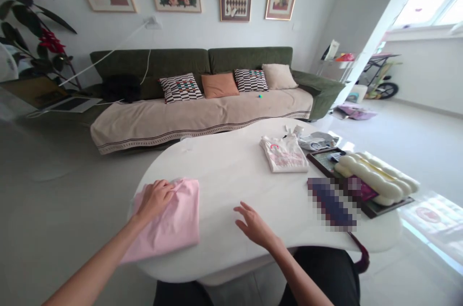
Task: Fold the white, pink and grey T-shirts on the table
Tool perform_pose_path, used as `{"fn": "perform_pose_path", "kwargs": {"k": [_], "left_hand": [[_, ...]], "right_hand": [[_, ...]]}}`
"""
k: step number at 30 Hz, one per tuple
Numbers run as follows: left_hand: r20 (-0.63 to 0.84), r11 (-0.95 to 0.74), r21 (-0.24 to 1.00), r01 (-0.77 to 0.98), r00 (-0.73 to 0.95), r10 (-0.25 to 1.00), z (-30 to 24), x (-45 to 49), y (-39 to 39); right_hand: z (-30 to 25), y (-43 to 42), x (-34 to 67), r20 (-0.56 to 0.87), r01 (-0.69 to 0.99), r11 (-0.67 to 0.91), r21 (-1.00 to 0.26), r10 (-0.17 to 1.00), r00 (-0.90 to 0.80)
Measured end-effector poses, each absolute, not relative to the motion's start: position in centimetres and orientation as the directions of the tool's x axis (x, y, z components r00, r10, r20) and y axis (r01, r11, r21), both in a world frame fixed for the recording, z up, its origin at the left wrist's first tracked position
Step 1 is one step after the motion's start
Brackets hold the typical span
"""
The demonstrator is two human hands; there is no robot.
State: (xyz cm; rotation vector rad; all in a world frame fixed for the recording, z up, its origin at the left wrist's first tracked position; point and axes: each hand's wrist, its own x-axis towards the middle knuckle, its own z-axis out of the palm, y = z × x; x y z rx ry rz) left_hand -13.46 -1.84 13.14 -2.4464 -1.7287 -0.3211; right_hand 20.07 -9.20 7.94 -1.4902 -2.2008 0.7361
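Note:
A folded pink garment (173, 221) lies at the left end of the white oval table (224, 171). My left hand (156, 198) rests on its upper left corner, fingers curled onto the cloth. Just right of the pink garment, my right hand (253, 224) hovers over bare tabletop with fingers spread, holding nothing. A folded white T-shirt with a pink print (284, 153) lies farther back on the table, out of reach of both hands.
A dark tray (392, 206) at the table's right end carries a cream puffy item (376, 178) and a blurred-out object (333, 202). Crumpled white cloth (316, 140) lies behind it. A green sofa (202, 89) with several cushions stands beyond the table.

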Motion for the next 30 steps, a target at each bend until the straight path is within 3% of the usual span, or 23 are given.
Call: {"fn": "perform_pose_path", "kwargs": {"k": [5,9,13,18,24,27,30], "left_hand": [[0.219,-0.705,0.074,0.706,0.678,0.702,19.0,-7.4,-6.2],[0.12,-0.838,0.076,0.54,0.83,0.545,23.2,-3.3,-10.2],[0.109,-0.78,0.049,0.624,0.773,0.625,25.9,-4.2,-11.6],[0.062,-0.714,0.137,0.687,0.713,0.698,27.0,-6.7,-12.4],[0.15,-0.702,-0.019,0.712,0.696,0.702,27.8,-10.3,-14.1],[0.055,-0.704,-0.021,0.71,0.704,0.708,28.7,-13.2,-14.6],[-0.059,-0.646,0.094,0.757,0.652,0.756,29.0,-15.1,-12.8]], "right_hand": [[12.9,-9.2,15.9,0.258,0.587,0.546,-0.597,0.824,-0.504],[16.2,-9.2,14.2,0.343,0.493,0.712,-0.499,0.685,-0.643],[19.2,-10.5,17.7,0.333,0.47,0.734,-0.49,0.656,-0.677],[23.4,-14.3,22.8,0.198,0.515,0.68,-0.521,0.684,-0.703],[25.7,-17.2,26.7,0.059,0.647,0.594,-0.478,0.757,-0.651],[25.0,-17.4,30.1,0.032,0.682,0.523,-0.512,0.804,-0.593],[24.2,-15.4,32.1,0.009,0.734,0.46,-0.499,0.85,-0.526]]}}
